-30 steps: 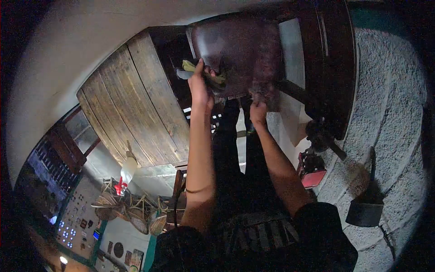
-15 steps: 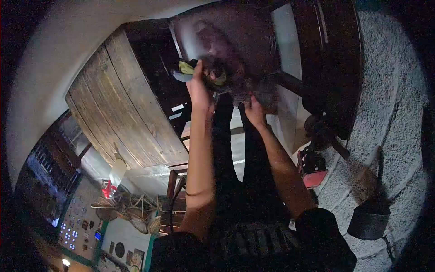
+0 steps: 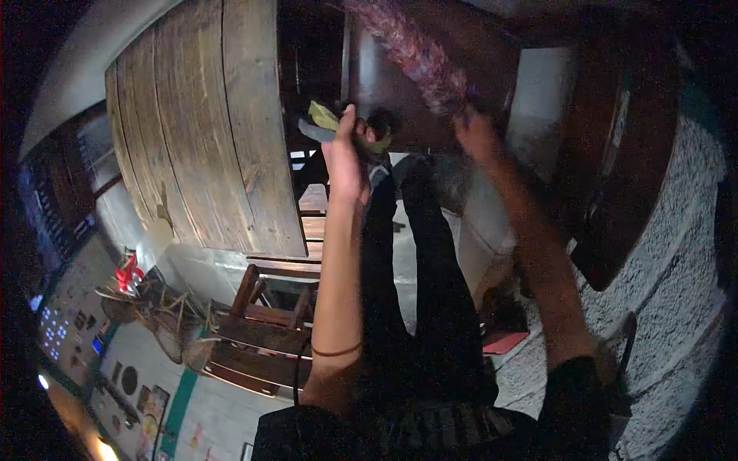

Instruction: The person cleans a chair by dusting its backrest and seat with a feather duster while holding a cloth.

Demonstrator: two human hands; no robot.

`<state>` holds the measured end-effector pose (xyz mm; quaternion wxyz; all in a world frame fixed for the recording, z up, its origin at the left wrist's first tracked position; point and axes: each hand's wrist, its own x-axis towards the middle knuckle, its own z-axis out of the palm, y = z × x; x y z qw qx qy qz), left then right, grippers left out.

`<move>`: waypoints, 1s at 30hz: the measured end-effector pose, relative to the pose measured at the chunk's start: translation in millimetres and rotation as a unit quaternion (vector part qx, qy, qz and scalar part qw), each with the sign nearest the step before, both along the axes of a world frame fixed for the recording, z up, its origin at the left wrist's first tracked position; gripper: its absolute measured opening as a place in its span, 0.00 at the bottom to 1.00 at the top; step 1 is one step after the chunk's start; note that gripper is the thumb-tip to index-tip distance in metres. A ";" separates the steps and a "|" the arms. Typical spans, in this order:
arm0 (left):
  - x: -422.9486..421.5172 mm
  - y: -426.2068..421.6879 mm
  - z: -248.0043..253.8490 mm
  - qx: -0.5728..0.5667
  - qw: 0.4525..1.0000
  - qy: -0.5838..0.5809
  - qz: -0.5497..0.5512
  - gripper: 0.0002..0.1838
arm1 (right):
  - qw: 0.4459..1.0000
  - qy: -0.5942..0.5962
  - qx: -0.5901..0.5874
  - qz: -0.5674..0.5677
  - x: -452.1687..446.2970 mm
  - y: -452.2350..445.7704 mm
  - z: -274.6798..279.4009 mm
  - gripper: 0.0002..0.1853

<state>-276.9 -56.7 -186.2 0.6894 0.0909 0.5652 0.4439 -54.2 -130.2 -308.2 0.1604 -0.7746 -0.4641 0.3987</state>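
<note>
My left hand (image 3: 350, 157) is wrapped round a bundle of cloths (image 3: 324, 117), yellow-green, grey and dark, with the thumb on top. Over the dark brown surface (image 3: 492, 54), my right hand (image 3: 478, 137) grips the lower end of a fluffy pinkish duster (image 3: 419, 61). The duster slants up and to the left, away from the hand, and its far end reaches the top edge of the view. Motion blurs the right hand slightly. A gap separates the two hands.
A wooden plank table (image 3: 207, 131) stands at the left, with a wooden chair (image 3: 269, 338) below it. Woven baskets (image 3: 165, 326) and a white bottle with a red top (image 3: 129, 273) are at lower left. A rough grey wall (image 3: 661, 284) runs along the right.
My right hand has moved up and to the right, raising the duster from low beside the dark surface. My left hand still holds the cloths. The whole view has shifted.
</note>
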 end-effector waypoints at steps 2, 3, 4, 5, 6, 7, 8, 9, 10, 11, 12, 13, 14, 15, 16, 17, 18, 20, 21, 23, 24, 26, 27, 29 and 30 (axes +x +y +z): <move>-11.5 -5.7 0.3 -0.022 1.000 0.018 0.008 0.09 | 0.985 -0.108 0.051 0.122 22.4 20.3 6.0 0.19; -16.3 -9.2 -2.8 -0.028 0.999 0.019 0.013 0.08 | 0.975 -0.095 -0.023 0.201 36.5 35.5 30.1 0.20; -20.3 -11.3 -4.4 -0.030 0.999 0.018 0.023 0.08 | 0.952 -0.083 -0.098 0.278 49.6 50.0 55.0 0.20; -23.7 -14.1 -4.6 -0.019 0.999 0.007 0.027 0.07 | 0.932 -0.132 -0.101 0.322 60.2 56.4 65.3 0.20; -28.5 -21.1 -5.8 -0.010 0.999 -0.003 0.030 0.07 | 0.908 -0.177 -0.104 0.364 67.0 55.8 68.4 0.20; -33.6 -24.3 -11.0 -0.016 1.000 -0.018 0.013 0.07 | 0.905 -0.172 -0.113 0.373 68.4 45.7 66.0 0.20; -36.3 -27.0 -14.3 -0.046 0.999 -0.008 0.024 0.07 | 0.933 -0.159 -0.054 0.318 70.9 44.2 63.0 0.20; -39.3 -28.1 -16.3 -0.032 0.999 -0.012 0.020 0.07 | 0.954 -0.144 0.009 0.262 71.6 47.7 59.7 0.19; -44.9 -30.4 -15.6 -0.021 1.000 -0.015 0.015 0.07 | 0.952 -0.141 0.007 0.270 71.4 45.7 62.4 0.19; -50.6 -31.3 -15.2 -0.022 0.999 -0.014 0.023 0.07 | 0.937 -0.156 -0.030 0.310 74.4 40.9 68.7 0.19; -54.5 -30.4 -11.2 -0.008 0.999 -0.028 0.024 0.07 | 0.920 -0.173 -0.068 0.346 72.6 35.8 78.1 0.19; -57.7 -30.0 -9.9 0.008 0.999 -0.044 0.025 0.07 | 0.918 -0.175 -0.068 0.350 68.0 33.3 91.2 0.19; -60.7 -29.9 -9.6 0.009 0.998 -0.045 0.030 0.07 | 0.895 -0.219 -0.084 0.380 64.5 32.2 105.5 0.18; -63.0 -29.2 -9.3 0.007 0.998 -0.044 0.034 0.07 | 0.869 -0.262 -0.099 0.408 62.0 33.7 111.9 0.18; -64.6 -27.7 -9.4 0.006 0.998 -0.042 0.037 0.06 | 0.867 -0.264 -0.097 0.411 67.0 34.4 106.4 0.18; -65.6 -26.5 -9.9 0.007 0.998 -0.043 0.040 0.06 | 0.890 -0.242 -0.087 0.377 78.6 31.7 96.5 0.18; -66.4 -27.0 -9.6 -0.009 0.998 -0.039 0.051 0.06 | 0.911 -0.218 -0.080 0.341 75.4 31.5 98.2 0.18; -67.4 -31.5 -11.4 -0.033 0.997 -0.037 0.061 0.06 | 0.891 -0.225 -0.111 0.379 79.8 32.1 113.4 0.17; -68.6 -32.9 -16.5 -0.014 0.998 -0.040 0.053 0.06 | 0.868 -0.235 -0.132 0.416 77.6 42.2 125.8 0.16; -65.5 -33.2 -20.0 -0.022 0.999 -0.019 0.044 0.06 | 0.856 -0.265 -0.127 0.426 72.9 53.5 141.0 0.16; -62.9 -34.2 -20.9 -0.025 0.998 -0.023 0.045 0.06 | 0.843 -0.293 -0.116 0.436 75.6 55.9 144.5 0.16; -58.7 -34.4 -22.9 -0.039 0.996 -0.028 0.078 0.06 | 0.872 -0.275 -0.099 0.394 105.4 56.4 111.7 0.16; -55.9 -34.4 -23.5 -0.032 0.996 -0.034 0.079 0.05 | 0.900 -0.251 -0.079 0.346 106.4 60.4 105.8 0.15; -49.5 -33.5 -22.9 -0.035 0.995 -0.040 0.084 0.05 | 0.894 -0.237 -0.075 0.373 112.9 62.1 106.3 0.15; -45.6 -31.3 -21.1 -0.041 0.994 -0.046 0.089 0.05 | 0.886 -0.222 -0.074 0.399 110.9 65.1 108.8 0.15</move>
